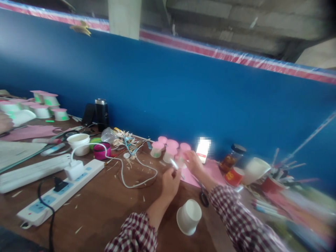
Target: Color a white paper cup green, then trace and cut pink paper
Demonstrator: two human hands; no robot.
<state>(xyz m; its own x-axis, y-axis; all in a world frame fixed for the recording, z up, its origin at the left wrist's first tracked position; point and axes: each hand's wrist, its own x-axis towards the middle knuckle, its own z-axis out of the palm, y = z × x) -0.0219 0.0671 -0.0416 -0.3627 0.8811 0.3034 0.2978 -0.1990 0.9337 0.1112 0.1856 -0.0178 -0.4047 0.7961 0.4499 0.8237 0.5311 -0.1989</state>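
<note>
My left hand (170, 182) is closed, its thumb and fingers pinching a small, shiny white piece (173, 163) too blurred to name. My right hand (194, 162) reaches over the table with its fingers closed at a blurred paper cup with a pink top (181, 160). Beside it, several upside-down paper cups with pink paper discs (170, 151) stand in a cluster. Pink paper (191, 177) lies beneath my right wrist, and scissors (204, 197) rest by that forearm. An upside-down white paper cup (189, 216) sits between my forearms.
A lit phone (203, 150) leans at the back. To the left are a power strip (86, 175), a white cable (122, 171), a pink tape roll (102, 150), a black flask (101, 113) and stacked cups (42, 111). Another person's hand (5, 122) shows there. Rightward stands a jar (232, 157).
</note>
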